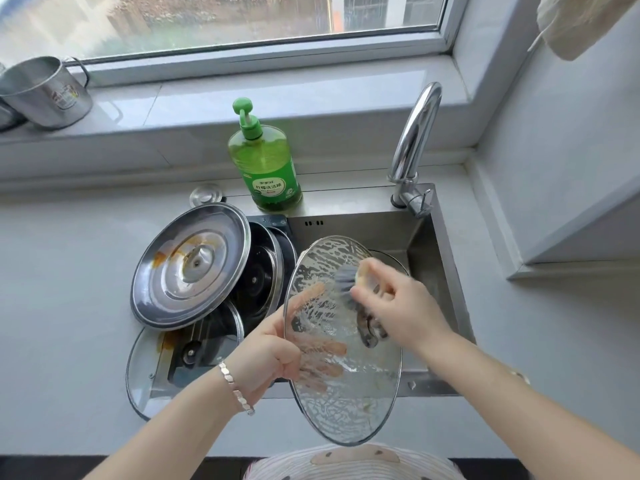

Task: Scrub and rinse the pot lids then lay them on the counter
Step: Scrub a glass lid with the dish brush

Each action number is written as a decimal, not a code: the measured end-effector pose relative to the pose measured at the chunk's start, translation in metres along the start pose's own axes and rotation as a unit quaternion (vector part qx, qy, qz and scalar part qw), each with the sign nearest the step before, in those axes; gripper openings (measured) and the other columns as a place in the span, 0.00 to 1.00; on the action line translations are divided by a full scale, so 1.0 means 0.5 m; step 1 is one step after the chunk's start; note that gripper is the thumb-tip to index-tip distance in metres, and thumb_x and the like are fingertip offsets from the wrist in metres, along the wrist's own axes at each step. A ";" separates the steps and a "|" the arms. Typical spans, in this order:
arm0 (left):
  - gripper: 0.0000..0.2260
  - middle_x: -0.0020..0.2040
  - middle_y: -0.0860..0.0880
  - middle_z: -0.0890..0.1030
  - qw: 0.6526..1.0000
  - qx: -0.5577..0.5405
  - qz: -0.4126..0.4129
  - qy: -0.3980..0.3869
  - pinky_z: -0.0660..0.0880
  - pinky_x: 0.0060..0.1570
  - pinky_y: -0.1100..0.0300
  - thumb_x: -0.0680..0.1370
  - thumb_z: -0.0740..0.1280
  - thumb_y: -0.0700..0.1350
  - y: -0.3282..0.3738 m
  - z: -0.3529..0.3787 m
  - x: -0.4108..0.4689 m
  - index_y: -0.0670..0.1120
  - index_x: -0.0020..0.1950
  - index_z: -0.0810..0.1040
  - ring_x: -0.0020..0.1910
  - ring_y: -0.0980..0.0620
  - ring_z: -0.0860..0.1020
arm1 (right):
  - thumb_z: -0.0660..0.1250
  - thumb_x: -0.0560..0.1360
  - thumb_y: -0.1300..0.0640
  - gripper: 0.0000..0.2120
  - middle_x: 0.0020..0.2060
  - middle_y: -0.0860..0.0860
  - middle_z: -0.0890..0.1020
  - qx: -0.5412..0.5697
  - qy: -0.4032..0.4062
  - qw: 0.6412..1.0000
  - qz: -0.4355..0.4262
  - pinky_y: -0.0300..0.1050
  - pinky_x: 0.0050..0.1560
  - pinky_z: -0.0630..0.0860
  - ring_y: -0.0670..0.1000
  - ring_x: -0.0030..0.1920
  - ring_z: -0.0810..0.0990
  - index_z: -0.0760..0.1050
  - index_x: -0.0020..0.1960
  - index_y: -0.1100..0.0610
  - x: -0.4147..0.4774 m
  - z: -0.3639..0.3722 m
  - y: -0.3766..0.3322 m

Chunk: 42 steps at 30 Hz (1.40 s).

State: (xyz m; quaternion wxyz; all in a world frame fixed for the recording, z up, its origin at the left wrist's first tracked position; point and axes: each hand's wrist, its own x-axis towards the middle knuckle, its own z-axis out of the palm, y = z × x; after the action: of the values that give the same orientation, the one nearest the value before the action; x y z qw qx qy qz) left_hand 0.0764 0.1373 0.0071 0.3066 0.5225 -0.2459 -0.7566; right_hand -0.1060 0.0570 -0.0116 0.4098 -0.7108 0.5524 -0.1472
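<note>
Left grip (273, 355) is pinching the round soapy glass lid (346, 403) by its left rim; right grip (401, 306), clutching a grey sponge (346, 277), is rubbing its far half.

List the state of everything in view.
Held glass lid: soapy, tilted over sink, gripped by left hand.
Sponge: pressed on it by right hand.
Steel lid: stained, leaning on other lids.
Lower glass lid: stained, unwashed.
Tap: no water visible.
Soap bottle: upright.

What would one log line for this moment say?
step: scrubbing | left hand: grips soapy glass lid over sink | right hand: holds sponge against it | unwashed: stained steel lid
</note>
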 end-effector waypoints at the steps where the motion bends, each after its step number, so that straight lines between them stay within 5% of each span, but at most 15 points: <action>1: 0.42 0.53 0.35 0.81 1.000 -0.003 0.003 -0.003 0.79 0.41 0.44 0.56 0.54 0.26 0.002 0.001 -0.002 0.60 0.63 0.71 0.49 0.33 0.80 | 0.63 0.75 0.44 0.15 0.30 0.43 0.68 0.015 0.023 0.999 0.036 0.42 0.35 0.65 0.45 0.35 0.69 0.71 0.61 0.42 0.016 -0.007 0.012; 3: 0.43 0.54 0.36 0.81 1.000 -0.008 0.015 -0.002 0.79 0.40 0.44 0.56 0.53 0.26 0.006 0.003 -0.005 0.59 0.64 0.71 0.50 0.34 0.80 | 0.63 0.75 0.44 0.10 0.28 0.43 0.68 -0.002 0.026 0.999 0.027 0.42 0.34 0.65 0.46 0.35 0.70 0.72 0.56 0.41 0.011 -0.012 0.007; 6: 0.42 0.54 0.36 0.81 0.999 -0.021 0.029 0.010 0.79 0.41 0.41 0.55 0.53 0.26 0.010 0.004 -0.007 0.58 0.63 0.72 0.50 0.33 0.80 | 0.63 0.74 0.44 0.12 0.38 0.43 0.75 -0.054 -0.018 0.991 -0.119 0.40 0.36 0.69 0.43 0.36 0.72 0.70 0.58 0.40 -0.037 0.001 -0.036; 11: 0.43 0.52 0.35 0.81 0.999 0.018 0.031 0.025 0.66 0.55 0.30 0.55 0.54 0.26 0.013 0.014 -0.004 0.59 0.65 0.69 0.50 0.32 0.80 | 0.62 0.76 0.45 0.04 0.29 0.44 0.72 -0.021 0.034 0.999 0.007 0.41 0.31 0.64 0.47 0.34 0.72 0.71 0.48 0.44 0.020 -0.028 -0.003; 15: 0.42 0.52 0.36 0.82 0.999 0.005 0.036 0.030 0.76 0.46 0.40 0.55 0.53 0.26 0.016 0.013 -0.002 0.57 0.62 0.71 0.49 0.36 0.81 | 0.61 0.73 0.41 0.14 0.38 0.44 0.76 -0.065 -0.011 0.984 -0.168 0.39 0.34 0.68 0.43 0.35 0.72 0.70 0.57 0.41 -0.038 0.006 -0.047; 19: 0.43 0.55 0.38 0.81 0.999 0.043 0.019 -0.004 0.78 0.43 0.45 0.57 0.54 0.26 0.013 0.015 -0.004 0.61 0.64 0.69 0.50 0.36 0.81 | 0.63 0.75 0.46 0.04 0.26 0.42 0.70 0.023 0.045 0.999 -0.021 0.40 0.30 0.62 0.44 0.29 0.67 0.72 0.49 0.44 0.043 -0.038 -0.029; 24: 0.41 0.53 0.37 0.82 0.999 0.031 0.010 -0.016 0.79 0.40 0.47 0.57 0.54 0.26 0.009 0.012 -0.007 0.60 0.63 0.69 0.50 0.35 0.81 | 0.63 0.75 0.45 0.18 0.38 0.44 0.76 -0.065 -0.006 0.983 -0.170 0.44 0.39 0.71 0.46 0.39 0.74 0.69 0.64 0.43 -0.006 -0.020 -0.082; 28: 0.44 0.62 0.40 0.77 0.999 0.035 0.022 -0.021 0.79 0.39 0.48 0.56 0.53 0.25 0.014 0.014 -0.005 0.60 0.65 0.69 0.51 0.38 0.81 | 0.63 0.76 0.47 0.14 0.27 0.43 0.67 0.002 0.051 0.998 -0.044 0.42 0.32 0.63 0.43 0.28 0.66 0.72 0.60 0.47 0.062 -0.045 -0.048; 32: 0.43 0.60 0.41 0.79 0.998 0.042 0.037 0.020 0.77 0.34 0.51 0.55 0.55 0.27 0.019 0.006 -0.001 0.55 0.67 0.68 0.45 0.42 0.83 | 0.63 0.73 0.42 0.16 0.34 0.42 0.74 -0.047 0.004 0.978 -0.202 0.42 0.33 0.67 0.43 0.33 0.70 0.71 0.59 0.45 -0.006 -0.011 -0.090; 35: 0.43 0.62 0.40 0.77 0.998 0.027 0.052 0.008 0.77 0.40 0.44 0.55 0.53 0.25 0.026 0.003 -0.008 0.56 0.64 0.71 0.49 0.39 0.82 | 0.64 0.74 0.45 0.13 0.32 0.37 0.75 0.010 0.012 0.995 -0.095 0.39 0.33 0.68 0.43 0.32 0.71 0.73 0.57 0.46 0.058 -0.033 -0.040; 37: 0.43 0.63 0.42 0.76 0.998 0.030 0.057 0.000 0.73 0.47 0.35 0.56 0.53 0.25 0.031 0.004 -0.014 0.58 0.64 0.71 0.50 0.39 0.81 | 0.65 0.73 0.43 0.19 0.39 0.38 0.78 0.060 0.052 0.997 0.000 0.44 0.41 0.72 0.47 0.40 0.75 0.73 0.61 0.47 0.104 -0.052 -0.003; 42: 0.43 0.55 0.38 0.81 0.999 0.017 0.044 -0.004 0.78 0.43 0.41 0.56 0.53 0.25 0.031 -0.005 -0.014 0.58 0.64 0.70 0.50 0.34 0.80 | 0.66 0.74 0.49 0.12 0.24 0.34 0.72 0.029 -0.018 0.995 -0.097 0.40 0.32 0.64 0.42 0.25 0.66 0.73 0.57 0.46 0.040 -0.033 -0.023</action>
State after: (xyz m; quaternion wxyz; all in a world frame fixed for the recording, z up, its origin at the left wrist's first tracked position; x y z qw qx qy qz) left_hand 0.0836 0.1312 0.0215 0.3302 0.5132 -0.2825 -0.7401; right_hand -0.1022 0.0326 0.0023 0.4238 -0.7515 0.4689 -0.1890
